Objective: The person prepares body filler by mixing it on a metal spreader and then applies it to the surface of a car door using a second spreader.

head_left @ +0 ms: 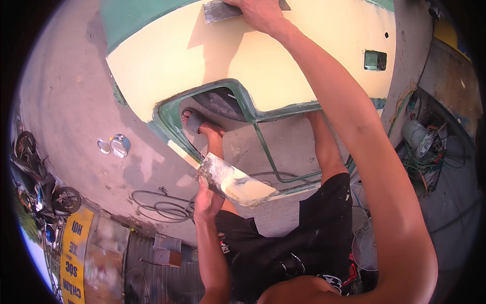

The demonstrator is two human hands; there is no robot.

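Note:
A vehicle door panel (293, 66), green with a broad cream coat of filler, lies across the view in front of me. My right hand (262, 14) is closed on a wide, flat metal spreader (217, 12), whose blade rests on or just over the cream surface near the far edge. My left hand (206, 200) grips the left end of a putty board (230, 177), with a smooth mound of cream filler on it. That board is above the near edge of the door's window frame (263, 147). Through the opening my bare legs and a sandalled foot (192, 120) show.
An open can (120, 145) and its lid (104, 146) stand on the concrete floor at left. A coiled dark hose (162, 205) lies nearer. Motorbikes (45, 192) and a yellow sign (76, 253) are far left. A fan (365, 245) and cluttered equipment (422, 142) are at right.

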